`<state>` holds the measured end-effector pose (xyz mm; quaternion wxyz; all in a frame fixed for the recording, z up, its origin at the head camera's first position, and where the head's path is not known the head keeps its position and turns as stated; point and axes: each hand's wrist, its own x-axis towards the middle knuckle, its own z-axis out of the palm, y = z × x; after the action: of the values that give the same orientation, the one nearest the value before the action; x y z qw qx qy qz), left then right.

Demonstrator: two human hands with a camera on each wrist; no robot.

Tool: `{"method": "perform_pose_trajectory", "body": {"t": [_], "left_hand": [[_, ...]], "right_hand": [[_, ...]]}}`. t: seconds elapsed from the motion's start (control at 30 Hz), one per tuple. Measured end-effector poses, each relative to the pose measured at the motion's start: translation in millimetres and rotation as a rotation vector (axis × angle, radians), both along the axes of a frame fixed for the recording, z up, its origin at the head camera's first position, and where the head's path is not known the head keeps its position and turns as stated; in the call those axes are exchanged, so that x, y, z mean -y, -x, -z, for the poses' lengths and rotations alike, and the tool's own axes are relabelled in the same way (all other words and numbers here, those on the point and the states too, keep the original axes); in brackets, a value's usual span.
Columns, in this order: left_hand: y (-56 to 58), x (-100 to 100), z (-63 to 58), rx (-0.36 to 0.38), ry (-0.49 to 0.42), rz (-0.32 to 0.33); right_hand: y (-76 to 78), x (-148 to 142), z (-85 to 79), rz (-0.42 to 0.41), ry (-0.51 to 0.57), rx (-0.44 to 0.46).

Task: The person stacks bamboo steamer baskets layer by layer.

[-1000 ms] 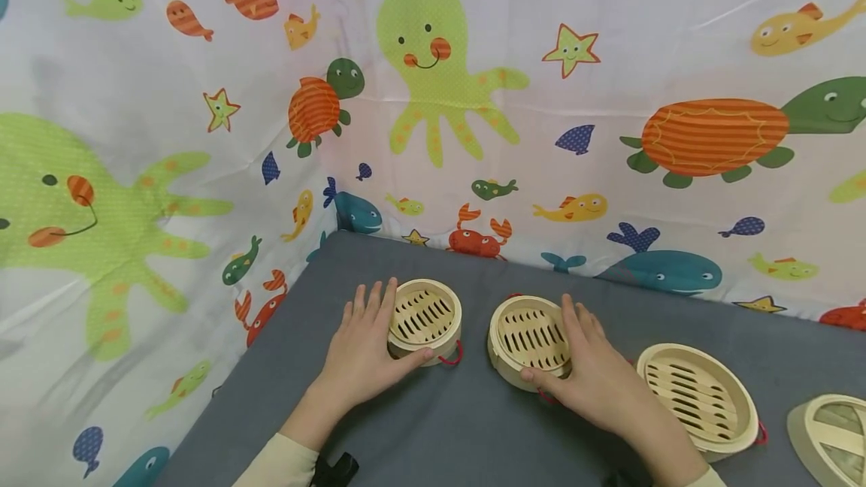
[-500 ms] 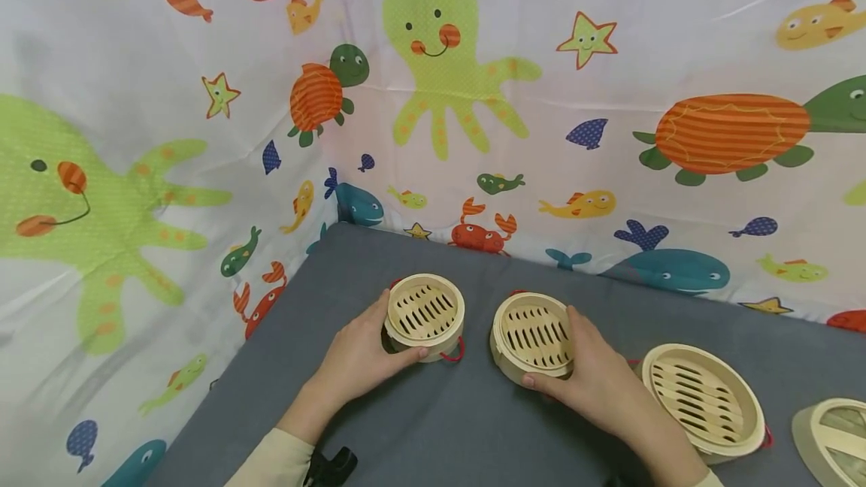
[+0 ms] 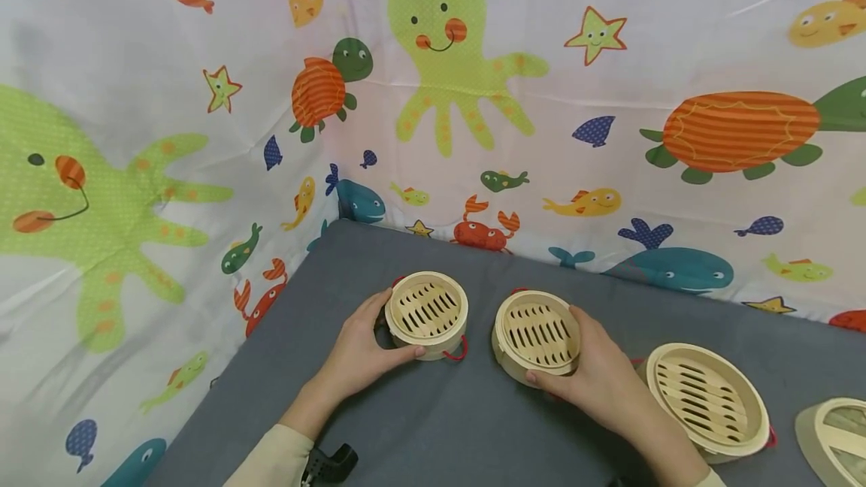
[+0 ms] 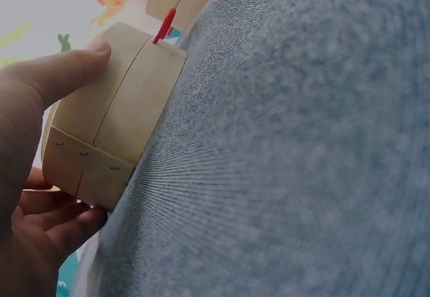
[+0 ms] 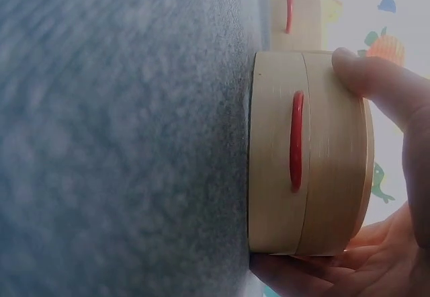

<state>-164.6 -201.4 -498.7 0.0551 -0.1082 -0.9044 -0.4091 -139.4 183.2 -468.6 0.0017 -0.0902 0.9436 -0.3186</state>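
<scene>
Two small round bamboo steamer baskets with slatted tops stand side by side on the grey cloth surface. My left hand [image 3: 361,344] grips the left steamer basket [image 3: 428,313], thumb on its near side and fingers around its left and far side. The left wrist view shows that basket's wall [image 4: 121,95] with a red loop [image 4: 166,25]. My right hand [image 3: 595,370] holds the right steamer basket [image 3: 537,333] from its right side, thumb in front. In the right wrist view this basket [image 5: 336,156] rests on the cloth, a red handle [image 5: 296,142] on its side.
A wider round bamboo steamer tier [image 3: 707,400] stands right of my right forearm. Another bamboo piece with a crossbar [image 3: 839,442] is cut off at the right edge. A white curtain [image 3: 271,58] printed with sea animals rises behind and left of the grey surface [image 3: 460,427].
My left fingers, stretched out beside the left basket before, have curled around it. My right fingers have closed around the right basket too. Both baskets stay in about the same places.
</scene>
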Motion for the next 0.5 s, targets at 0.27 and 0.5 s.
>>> {"method": "perform_pose_trajectory", "body": {"t": [0.27,0.5], "left_hand": [[-0.1,4.2,4.2,0.016,-0.041,-0.015],[2.1,2.6,6.3,0.035,-0.072,-0.010]], "right_hand": [[0.0,3.5,2.0,-0.010,0.024,-0.021],[0.5,5.4,-2.1,0.005,-0.017,-0.051]]}}
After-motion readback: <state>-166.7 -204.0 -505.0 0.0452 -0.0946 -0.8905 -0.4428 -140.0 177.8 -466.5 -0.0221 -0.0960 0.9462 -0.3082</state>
